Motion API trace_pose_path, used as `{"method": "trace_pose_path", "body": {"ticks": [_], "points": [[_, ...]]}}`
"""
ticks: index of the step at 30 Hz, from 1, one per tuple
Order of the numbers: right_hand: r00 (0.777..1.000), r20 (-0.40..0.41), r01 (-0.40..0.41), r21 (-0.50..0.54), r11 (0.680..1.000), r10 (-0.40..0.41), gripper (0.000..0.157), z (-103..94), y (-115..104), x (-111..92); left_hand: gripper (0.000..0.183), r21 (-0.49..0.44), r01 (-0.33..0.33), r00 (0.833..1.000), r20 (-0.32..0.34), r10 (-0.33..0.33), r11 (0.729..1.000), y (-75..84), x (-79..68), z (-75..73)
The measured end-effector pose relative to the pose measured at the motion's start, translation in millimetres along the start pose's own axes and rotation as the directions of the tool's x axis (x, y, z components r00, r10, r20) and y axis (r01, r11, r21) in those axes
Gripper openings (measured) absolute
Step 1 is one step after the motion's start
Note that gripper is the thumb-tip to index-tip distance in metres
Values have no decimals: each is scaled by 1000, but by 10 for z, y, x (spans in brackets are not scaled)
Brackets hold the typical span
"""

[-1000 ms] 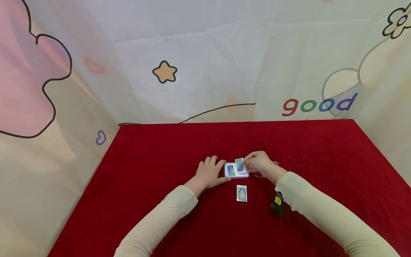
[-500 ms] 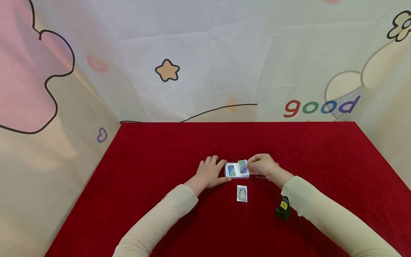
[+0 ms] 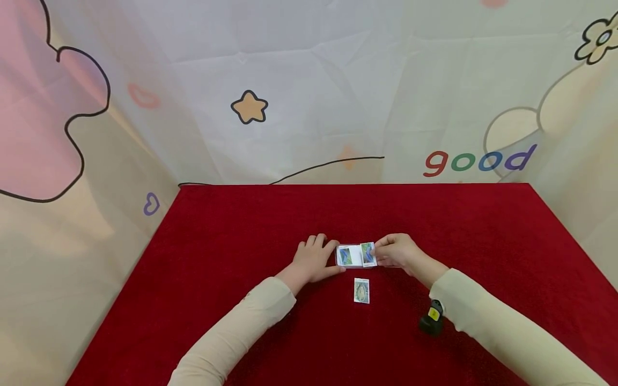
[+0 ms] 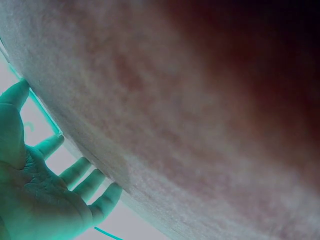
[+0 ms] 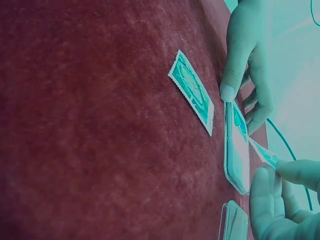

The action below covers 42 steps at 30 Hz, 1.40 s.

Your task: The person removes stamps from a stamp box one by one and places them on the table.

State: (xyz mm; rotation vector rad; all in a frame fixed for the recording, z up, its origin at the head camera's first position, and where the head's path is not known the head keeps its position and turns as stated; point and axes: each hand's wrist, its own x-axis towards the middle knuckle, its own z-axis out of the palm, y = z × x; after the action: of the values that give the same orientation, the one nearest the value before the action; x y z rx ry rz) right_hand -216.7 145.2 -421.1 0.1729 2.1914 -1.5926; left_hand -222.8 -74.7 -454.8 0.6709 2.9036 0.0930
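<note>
A small clear case [image 3: 356,256] with a white inside lies on the red cloth, and one postage stamp [image 3: 345,256] lies in its left part. My left hand [image 3: 314,260] rests at the case's left end, fingers spread, thumb at the near corner and forefinger at the far one. Between thumb and fingertips, my right hand [image 3: 398,252] pinches a second stamp [image 3: 368,253] over the right end. In the right wrist view this held stamp [image 5: 262,154] tilts above the case [image 5: 237,160]. Nearer to me, a third stamp [image 3: 361,290] with an oval picture lies flat.
A clear plastic lid [image 5: 236,225] lies beside the case, mostly hidden under my right hand in the head view. A black device [image 3: 432,320] with a yellow label hangs by the right cuff. Behind the red table [image 3: 260,214] hangs a printed curtain [image 3: 309,107].
My right hand has shifted slightly right with the pinched stamp, which now stands straighter over the case's right end. The left hand stays at the case's left end.
</note>
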Motion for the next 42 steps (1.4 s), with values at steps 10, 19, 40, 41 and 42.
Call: {"method": "trace_pose_path", "body": {"ticks": [10,19,40,41,42], "points": [[999,32,24,12,1000,-24,16,-45,75,-85,65,-17,-9,1000,-22,9,1000,-9,-17,-7],[997,69,30,-29,999,-28,10,-102,172,-235,65,-16,-2,1000,-13,2,1000,5,-18,3],[995,90,52,-24,998,-50,8,-106,342,-376,66,-3,-4,1000,-4,4,1000,11,-8,9],[994,94,54,-23,998,-51,8,-108,341,-383,66,-3,-2,1000,-5,2,1000,9,-7,8],[994,97,54,-22,998,-52,8,-109,340,-390,66,-3,0,1000,-7,0,1000,6,-7,7]]}}
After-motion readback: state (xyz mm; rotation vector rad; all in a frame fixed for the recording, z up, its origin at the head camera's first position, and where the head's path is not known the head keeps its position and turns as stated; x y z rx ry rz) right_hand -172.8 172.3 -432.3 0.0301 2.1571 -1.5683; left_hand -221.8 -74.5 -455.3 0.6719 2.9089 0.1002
